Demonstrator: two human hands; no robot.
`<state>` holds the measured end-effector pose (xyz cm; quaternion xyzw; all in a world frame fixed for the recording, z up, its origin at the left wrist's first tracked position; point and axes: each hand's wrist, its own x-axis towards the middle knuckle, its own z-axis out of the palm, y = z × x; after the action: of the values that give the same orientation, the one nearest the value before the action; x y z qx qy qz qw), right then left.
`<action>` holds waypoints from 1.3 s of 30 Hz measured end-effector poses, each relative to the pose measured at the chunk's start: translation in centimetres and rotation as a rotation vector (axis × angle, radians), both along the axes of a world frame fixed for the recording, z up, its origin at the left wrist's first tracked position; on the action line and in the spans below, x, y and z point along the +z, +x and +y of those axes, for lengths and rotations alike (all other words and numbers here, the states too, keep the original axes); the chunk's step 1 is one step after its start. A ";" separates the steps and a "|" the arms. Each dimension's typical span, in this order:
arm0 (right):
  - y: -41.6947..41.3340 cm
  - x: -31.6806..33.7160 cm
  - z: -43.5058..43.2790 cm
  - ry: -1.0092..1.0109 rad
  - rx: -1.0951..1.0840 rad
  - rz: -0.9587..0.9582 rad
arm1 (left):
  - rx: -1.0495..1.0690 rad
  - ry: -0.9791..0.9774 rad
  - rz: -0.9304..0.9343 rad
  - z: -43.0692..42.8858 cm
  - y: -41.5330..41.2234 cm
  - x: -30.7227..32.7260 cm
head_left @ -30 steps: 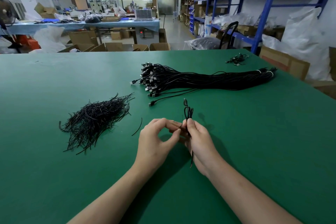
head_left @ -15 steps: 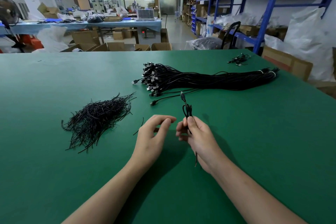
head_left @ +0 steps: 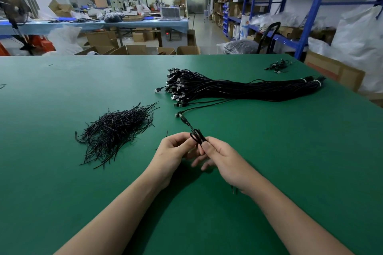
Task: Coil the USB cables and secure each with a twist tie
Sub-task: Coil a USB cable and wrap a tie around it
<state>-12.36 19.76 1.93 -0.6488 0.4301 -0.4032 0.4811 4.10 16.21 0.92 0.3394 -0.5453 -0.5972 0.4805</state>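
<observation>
Bench: matte green table (head_left: 62, 172), smooth, no sheen.

Lower centre: one thin black cable (head_left: 198, 136), wound into a small narrow oval coil, held above the table between both hands. One plug end sticks out up-left from the coil.

Right hand (head_left: 223, 161): thumb pressed flat on the coil, pinching it against the fingers beneath; the remaining fingers hang loosely extended.

Left hand (head_left: 174, 151): fingers curled, tips at the coil's left edge. I cannot tell whether they actually pinch.

Centre left: one shaggy heap of twist ties (head_left: 116, 128), short, black, wiry, too many to count. One stray tie (head_left: 166, 133) lies just beside the left hand.

Upper centre to right: one long bundle of USB cables (head_left: 238, 91), glossy black, metal plugs fanned at its left end, one white band (head_left: 318, 83) at the right end. Too many to count.

Upper right: one small cluster of cables (head_left: 277, 66), too small to count.
</observation>
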 end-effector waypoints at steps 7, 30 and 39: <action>-0.5 0.1 0.0 -0.250 -0.062 0.258 | 0.132 -0.036 -0.151 0.2 0.4 0.1; 0.8 -0.2 0.6 -0.227 -0.065 0.350 | 0.005 0.190 0.037 0.1 0.7 0.6; 1.7 0.0 0.8 -0.203 -0.159 0.293 | 0.024 0.208 0.203 0.4 -0.1 0.2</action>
<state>-10.67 20.58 1.91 -0.7098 0.5027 -0.3822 0.3121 4.01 16.62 1.09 0.3315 -0.4250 -0.6759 0.5026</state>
